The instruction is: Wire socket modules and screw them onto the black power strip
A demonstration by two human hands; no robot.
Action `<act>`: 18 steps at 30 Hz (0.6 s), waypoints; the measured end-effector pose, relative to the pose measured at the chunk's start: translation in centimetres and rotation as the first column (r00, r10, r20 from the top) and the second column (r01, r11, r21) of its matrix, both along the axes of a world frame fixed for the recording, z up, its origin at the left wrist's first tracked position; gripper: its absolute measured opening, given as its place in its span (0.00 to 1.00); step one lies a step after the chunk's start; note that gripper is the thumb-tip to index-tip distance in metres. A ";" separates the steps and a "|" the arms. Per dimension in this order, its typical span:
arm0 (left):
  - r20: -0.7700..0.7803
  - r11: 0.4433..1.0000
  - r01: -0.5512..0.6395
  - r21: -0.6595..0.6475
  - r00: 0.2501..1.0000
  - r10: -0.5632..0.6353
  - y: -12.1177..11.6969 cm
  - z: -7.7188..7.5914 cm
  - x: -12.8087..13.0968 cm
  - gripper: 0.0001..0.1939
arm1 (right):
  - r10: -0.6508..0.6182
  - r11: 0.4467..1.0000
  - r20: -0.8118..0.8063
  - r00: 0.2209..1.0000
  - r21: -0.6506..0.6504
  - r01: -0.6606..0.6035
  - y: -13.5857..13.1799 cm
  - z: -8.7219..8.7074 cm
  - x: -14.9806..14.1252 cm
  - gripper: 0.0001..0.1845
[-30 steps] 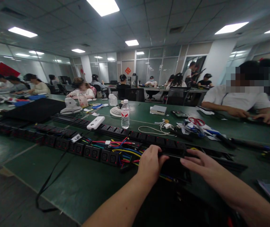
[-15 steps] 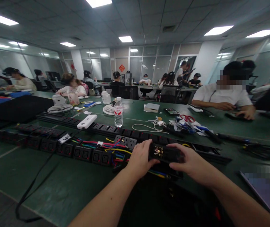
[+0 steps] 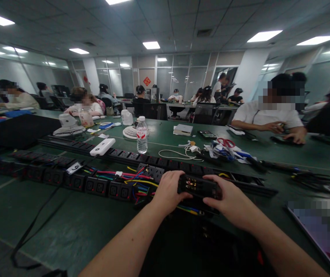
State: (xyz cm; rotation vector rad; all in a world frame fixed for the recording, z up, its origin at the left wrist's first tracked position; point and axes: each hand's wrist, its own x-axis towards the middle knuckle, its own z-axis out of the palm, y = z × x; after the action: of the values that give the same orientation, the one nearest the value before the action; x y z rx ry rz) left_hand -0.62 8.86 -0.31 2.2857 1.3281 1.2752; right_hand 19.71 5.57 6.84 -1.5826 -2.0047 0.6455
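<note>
Below and right of frame centre, a black module (image 3: 201, 187) is held at both ends, its left clasped by the half-curled left hand (image 3: 169, 191), its right by the half-curled right hand (image 3: 228, 197).

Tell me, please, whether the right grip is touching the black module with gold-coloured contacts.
Touching. The head view shows the right grip around one end of the black module, fingers at its upper side and thumb at its lower side.
</note>
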 end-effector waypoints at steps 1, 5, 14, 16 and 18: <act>-0.001 1.000 -0.002 -0.008 1.000 0.002 0.0 0.0 0.0 0.35 | -0.024 1.000 0.032 0.999 0.014 0.024 -0.1 0.0 0.0 0.28; -0.003 0.999 -0.007 -0.038 1.000 0.007 -0.1 0.1 0.2 0.34 | -0.071 0.996 0.126 0.989 0.058 0.064 -0.2 -0.2 0.1 0.28; 0.008 0.999 -0.026 -0.042 1.000 0.027 -0.3 0.3 0.4 0.33 | -0.101 0.989 0.207 0.973 0.129 0.075 0.3 -0.6 -0.1 0.26; -0.008 0.998 -0.044 -0.035 0.999 0.043 -0.5 0.5 0.4 0.33 | -0.112 0.987 0.209 0.971 0.133 0.085 0.6 -0.7 0.0 0.25; -0.033 0.996 -0.082 -0.036 0.996 0.081 -0.9 0.8 0.2 0.31 | -0.128 0.985 0.210 0.969 0.136 0.101 1.0 -1.0 0.1 0.25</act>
State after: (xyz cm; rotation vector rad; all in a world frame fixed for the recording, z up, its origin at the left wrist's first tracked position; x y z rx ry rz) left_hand -0.39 7.95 0.54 2.2562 1.4572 1.2329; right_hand 19.85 6.58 5.85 -1.7415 -2.0440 0.3060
